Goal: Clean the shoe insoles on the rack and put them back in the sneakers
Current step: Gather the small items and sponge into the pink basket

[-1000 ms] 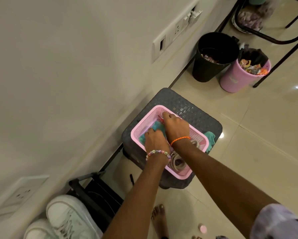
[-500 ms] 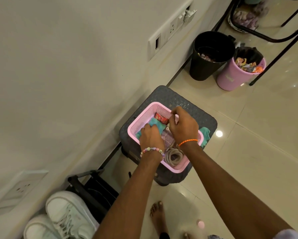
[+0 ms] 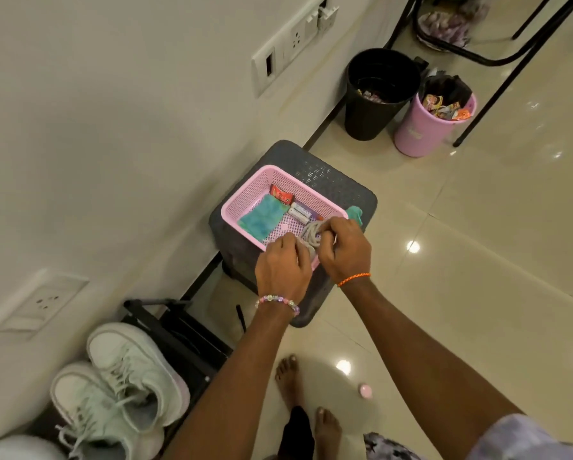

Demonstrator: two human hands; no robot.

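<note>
Over the pink perforated plastic basket point(image 3: 245, 197) — left hand point(image 3: 283, 268) and right hand point(image 3: 343, 249) both grip a grey coiled cord bundle point(image 3: 310, 235).

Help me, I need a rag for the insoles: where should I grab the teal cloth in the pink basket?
Pinch the teal cloth at its raised, rumpled middle, coming straight down from above. It lies flat and limp on the pink basket floor, with the walls blocking any sideways approach.

I stand barefoot in a home, on glossy tiled floor point(image 3: 477, 260) beside a wall with sockets point(image 3: 291, 41), two waste bins point(image 3: 374, 104), and white sneakers point(image 3: 122, 390).
</note>
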